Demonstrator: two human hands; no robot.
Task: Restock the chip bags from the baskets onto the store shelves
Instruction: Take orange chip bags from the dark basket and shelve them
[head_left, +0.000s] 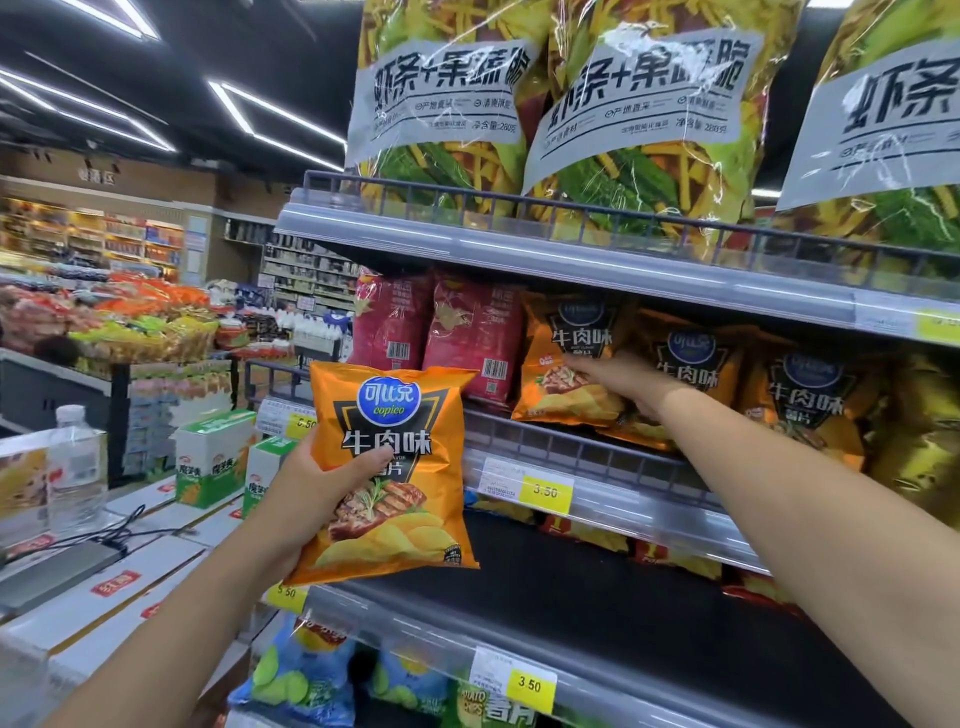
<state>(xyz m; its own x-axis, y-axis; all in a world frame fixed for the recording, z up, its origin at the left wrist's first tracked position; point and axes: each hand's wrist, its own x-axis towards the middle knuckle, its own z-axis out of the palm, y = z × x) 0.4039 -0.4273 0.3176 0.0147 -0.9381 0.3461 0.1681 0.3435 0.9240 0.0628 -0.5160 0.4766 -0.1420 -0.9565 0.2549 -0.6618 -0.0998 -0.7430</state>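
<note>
Supermarket aisle, dark ceiling with strip lights (270, 119), produce displays far left. A grey wire-fronted shelf unit fills the right. The top shelf (571, 260) carries large yellow-green snack bags (441, 104). The middle shelf (597, 457) holds red bags (436, 338) on the left, then a row of orange chip bags (691, 374). The shelf below (571, 587) shows a bare dark deck, with yellow 3.50 tags (545, 491) on its rail.

The left hand (317, 483) grips the held orange bag (395, 467) near the shelf's left end, thumb across the front. The right hand (618, 376) touches the leftmost shelved orange bag (566, 358); its fingers are partly hidden, so the grip is unclear.

Water bottle (75, 467) and green cartons (213, 457) stand left. The bottom blue-green bags (296, 675) are cut off and their print is blurred.
</note>
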